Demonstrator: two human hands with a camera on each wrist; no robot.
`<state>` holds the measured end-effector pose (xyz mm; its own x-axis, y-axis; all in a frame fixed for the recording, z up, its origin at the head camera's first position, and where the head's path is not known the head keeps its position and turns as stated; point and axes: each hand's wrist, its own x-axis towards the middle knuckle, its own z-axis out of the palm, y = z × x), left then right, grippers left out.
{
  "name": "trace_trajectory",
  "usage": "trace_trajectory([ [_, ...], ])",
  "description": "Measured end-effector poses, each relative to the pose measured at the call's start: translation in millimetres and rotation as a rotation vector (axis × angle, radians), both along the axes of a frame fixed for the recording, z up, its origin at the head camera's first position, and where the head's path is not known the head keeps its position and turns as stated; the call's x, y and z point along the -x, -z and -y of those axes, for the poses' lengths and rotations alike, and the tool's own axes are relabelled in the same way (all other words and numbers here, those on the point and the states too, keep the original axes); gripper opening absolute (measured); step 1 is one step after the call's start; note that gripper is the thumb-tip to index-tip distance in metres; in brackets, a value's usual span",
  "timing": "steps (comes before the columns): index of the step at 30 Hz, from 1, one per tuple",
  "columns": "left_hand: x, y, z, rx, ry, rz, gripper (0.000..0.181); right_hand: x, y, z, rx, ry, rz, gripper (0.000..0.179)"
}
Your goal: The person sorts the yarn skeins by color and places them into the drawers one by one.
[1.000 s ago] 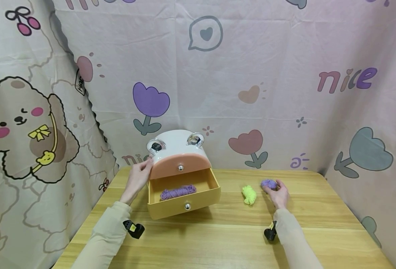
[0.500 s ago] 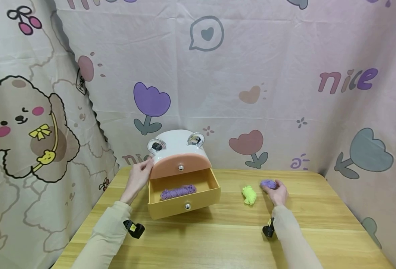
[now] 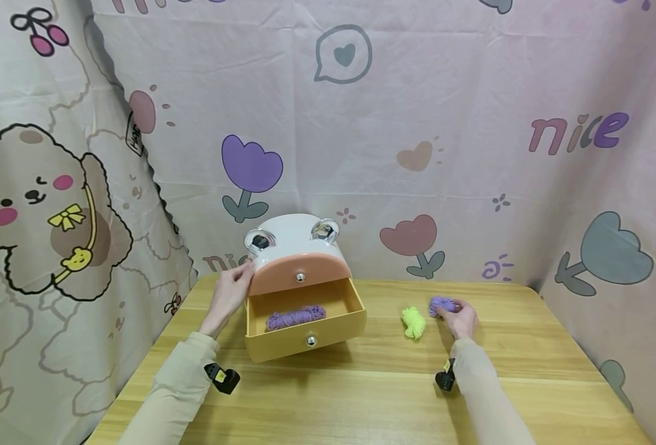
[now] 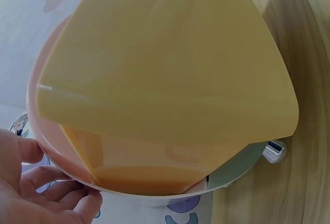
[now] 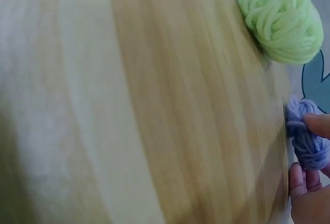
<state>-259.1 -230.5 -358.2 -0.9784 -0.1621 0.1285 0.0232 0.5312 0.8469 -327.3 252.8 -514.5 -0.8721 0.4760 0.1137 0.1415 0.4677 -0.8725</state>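
Note:
A small storage box (image 3: 297,238) with a white rounded top, a peach upper drawer and silver-rimmed eyes stands at the table's left. Its yellow lower drawer (image 3: 305,343) is pulled out, with a purple yarn bundle (image 3: 296,317) lying inside. My left hand (image 3: 229,298) grips the box's left edge; in the left wrist view its thumb and curled fingers (image 4: 59,195) sit at the rim. At the right, my right hand (image 3: 460,319) pinches a lavender yarn bundle (image 3: 442,305) between thumb and fingers, at the tabletop. Beside it lies a neon-green yarn bundle (image 3: 413,322).
The wooden table (image 3: 372,395) ends at the back against a printed curtain (image 3: 328,136). Another curtain (image 3: 55,185) with a bear print hangs along the left side. The open drawer juts toward the table's front.
My right hand and the lavender yarn bundle have shifted slightly to the left, toward the green one. The left hand, box and drawer look the same.

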Motion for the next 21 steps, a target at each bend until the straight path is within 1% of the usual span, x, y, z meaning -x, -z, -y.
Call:
trace_trajectory([
  [6, 0.4, -0.1, -0.2, -0.01, -0.001, 0.0, 0.055, -0.5, 0.1, -0.8, 0.023, 0.014, 0.006, 0.047],
  [10, 0.3, -0.2, 0.0, -0.009, -0.001, -0.005, 0.055, -0.1, -0.9, -2.0, 0.043, 0.01, 0.016, 0.045],
  [18, 0.1, -0.1, -0.4, -0.012, 0.003, -0.002, 0.055, -2.0, -3.2, -1.7, 0.131, -0.004, 0.028, 0.05],
  [21, 0.1, -0.3, -0.6, -0.012, 0.002, -0.007, 0.055, -3.0, -5.3, -1.1, 0.159, 0.003, 0.031, 0.051],
])
